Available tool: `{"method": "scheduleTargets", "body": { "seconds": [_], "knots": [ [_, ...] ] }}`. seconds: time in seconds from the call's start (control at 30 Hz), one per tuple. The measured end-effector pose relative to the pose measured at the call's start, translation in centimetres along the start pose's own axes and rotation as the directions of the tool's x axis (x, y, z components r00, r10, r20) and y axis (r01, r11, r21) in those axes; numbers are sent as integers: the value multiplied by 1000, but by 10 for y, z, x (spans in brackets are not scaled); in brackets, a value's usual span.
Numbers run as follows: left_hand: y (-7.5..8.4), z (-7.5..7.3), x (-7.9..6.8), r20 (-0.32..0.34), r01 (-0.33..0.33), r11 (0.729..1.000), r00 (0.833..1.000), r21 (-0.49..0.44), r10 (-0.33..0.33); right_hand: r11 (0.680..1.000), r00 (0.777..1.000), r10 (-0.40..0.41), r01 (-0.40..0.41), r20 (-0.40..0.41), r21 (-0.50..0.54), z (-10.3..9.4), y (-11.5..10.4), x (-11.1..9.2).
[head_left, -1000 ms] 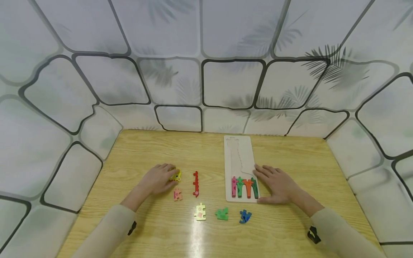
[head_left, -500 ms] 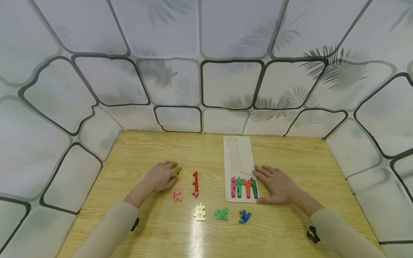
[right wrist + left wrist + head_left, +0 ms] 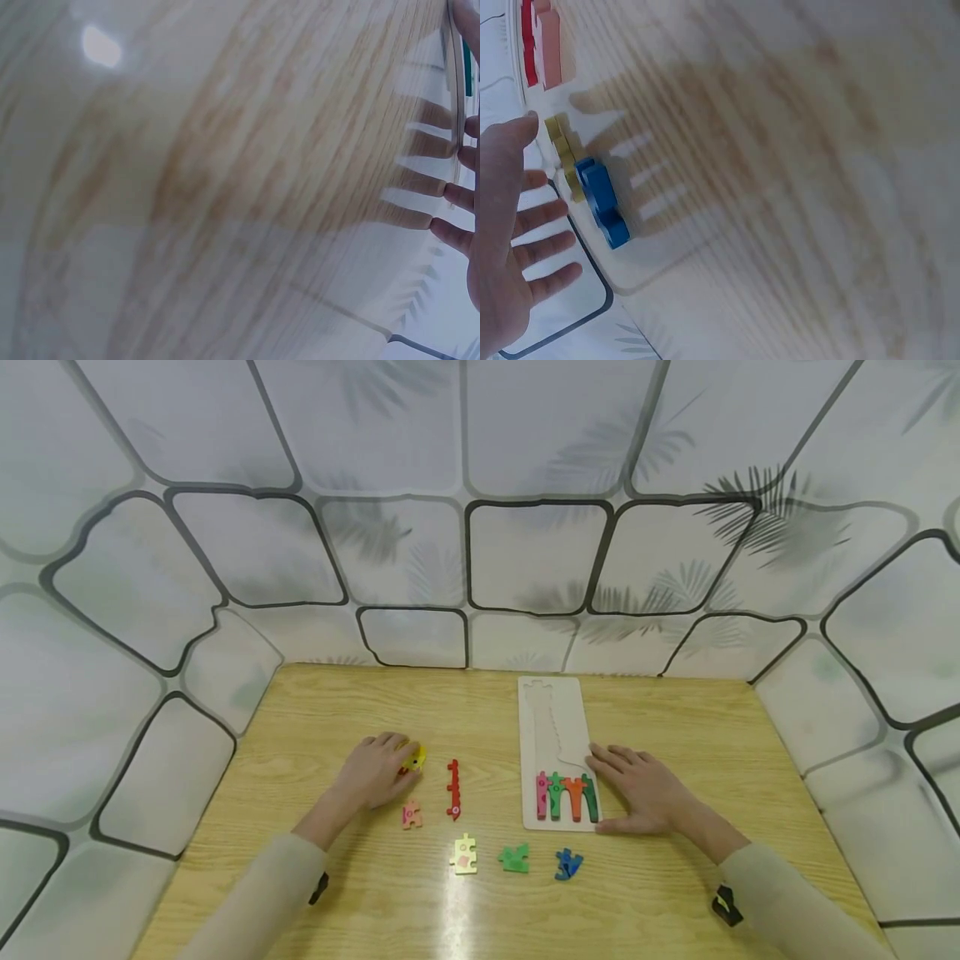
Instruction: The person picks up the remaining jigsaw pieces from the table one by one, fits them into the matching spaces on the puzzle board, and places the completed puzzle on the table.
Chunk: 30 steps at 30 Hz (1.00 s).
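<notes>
In the head view my left hand [image 3: 377, 768] pinches a yellow puzzle piece [image 3: 417, 758] with a dark eye spot, partly hidden under the fingers. A pink piece [image 3: 412, 814] lies just below that hand, and a long red piece [image 3: 453, 789] to its right. My right hand [image 3: 647, 793] lies spread, fingertips and thumb touching the right edge of a pale puzzle board [image 3: 534, 727]. Pink, green, orange and dark green pieces sit at the board's lower end. The left wrist view shows the fingers beside a blue piece [image 3: 600, 199] and a yellow one.
Nearer me on the wooden table [image 3: 360, 893] lie a pale yellow piece [image 3: 464, 855], a green piece [image 3: 515, 858] and a blue piece [image 3: 568, 864]. Patterned walls [image 3: 420, 560] enclose the table at the back and sides.
My left hand has shifted slightly right and away from me, and the yellow piece has moved and turned with it. The right hand stays at the board.
</notes>
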<state>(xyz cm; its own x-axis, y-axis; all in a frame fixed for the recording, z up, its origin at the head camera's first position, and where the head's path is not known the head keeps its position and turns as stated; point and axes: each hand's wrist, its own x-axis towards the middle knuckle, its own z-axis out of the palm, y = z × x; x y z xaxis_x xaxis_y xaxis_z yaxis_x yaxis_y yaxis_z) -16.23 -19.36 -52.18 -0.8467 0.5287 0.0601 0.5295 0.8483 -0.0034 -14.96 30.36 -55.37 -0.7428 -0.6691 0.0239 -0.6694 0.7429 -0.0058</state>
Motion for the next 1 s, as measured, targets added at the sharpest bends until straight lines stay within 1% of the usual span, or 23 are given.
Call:
{"method": "scheduleTargets", "body": {
  "seconds": [0.1,0.27,0.33,0.4,0.5,0.7,1.0],
  "knots": [
    [4,2,-1,-1,70,997,998,14,-70,1000,1000,5,-5,6,0,-1,0,0],
    [12,4,-4,48,181,983,982,-20,-180,1000,1000,12,-12,14,3,-1,0,0],
    [14,5,-5,69,215,976,975,-29,-212,1000,999,20,-20,25,5,-1,-1,0],
    [15,6,-5,76,235,972,970,-23,-232,1000,999,26,-27,37,4,-1,-1,0],
    [17,8,-5,68,246,969,967,-15,-244,999,998,32,-33,45,6,-1,-1,0],
    [17,8,-4,35,234,972,972,13,-234,999,998,38,-39,56,15,-2,-1,0],
    [16,8,-3,-5,213,976,977,36,-213,1000,1000,9,-9,6,6,-2,-1,0]
  ]
}}
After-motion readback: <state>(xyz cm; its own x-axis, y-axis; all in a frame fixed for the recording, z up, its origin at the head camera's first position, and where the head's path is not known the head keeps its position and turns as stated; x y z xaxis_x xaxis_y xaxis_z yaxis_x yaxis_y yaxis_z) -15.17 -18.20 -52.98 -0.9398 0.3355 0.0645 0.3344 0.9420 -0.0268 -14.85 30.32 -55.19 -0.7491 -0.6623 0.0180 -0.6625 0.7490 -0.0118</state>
